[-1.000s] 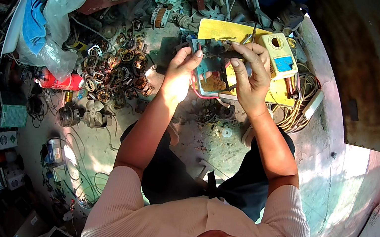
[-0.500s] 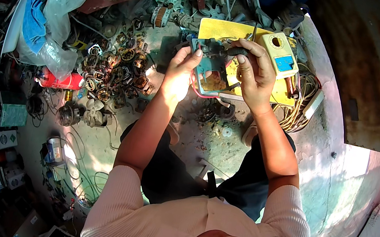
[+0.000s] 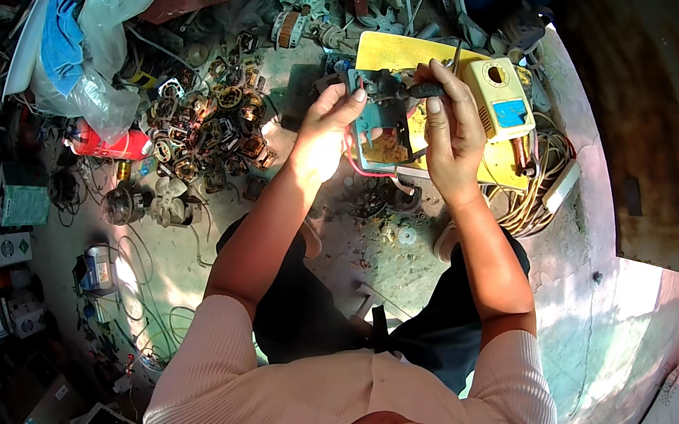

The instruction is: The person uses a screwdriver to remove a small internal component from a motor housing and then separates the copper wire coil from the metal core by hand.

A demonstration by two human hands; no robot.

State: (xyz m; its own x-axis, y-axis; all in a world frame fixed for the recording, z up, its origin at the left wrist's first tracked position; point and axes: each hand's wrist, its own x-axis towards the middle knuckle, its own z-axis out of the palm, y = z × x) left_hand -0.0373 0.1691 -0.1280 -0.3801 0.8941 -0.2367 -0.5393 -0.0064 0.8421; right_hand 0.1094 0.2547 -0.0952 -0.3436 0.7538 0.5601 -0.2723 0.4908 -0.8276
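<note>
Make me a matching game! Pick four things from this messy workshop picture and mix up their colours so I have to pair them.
Things:
1. circuit board held by the left hand and right hand
2. spray can
3. cloth
4. meter box

Colours:
A. red
B. cream with a blue label
C. teal
D. blue

Pairs: 1-C, 2-A, 3-D, 4-B

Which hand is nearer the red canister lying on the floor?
Left. The left hand is on the side toward the red canister; the right hand is farther off, beyond the teal part both hold.
</note>
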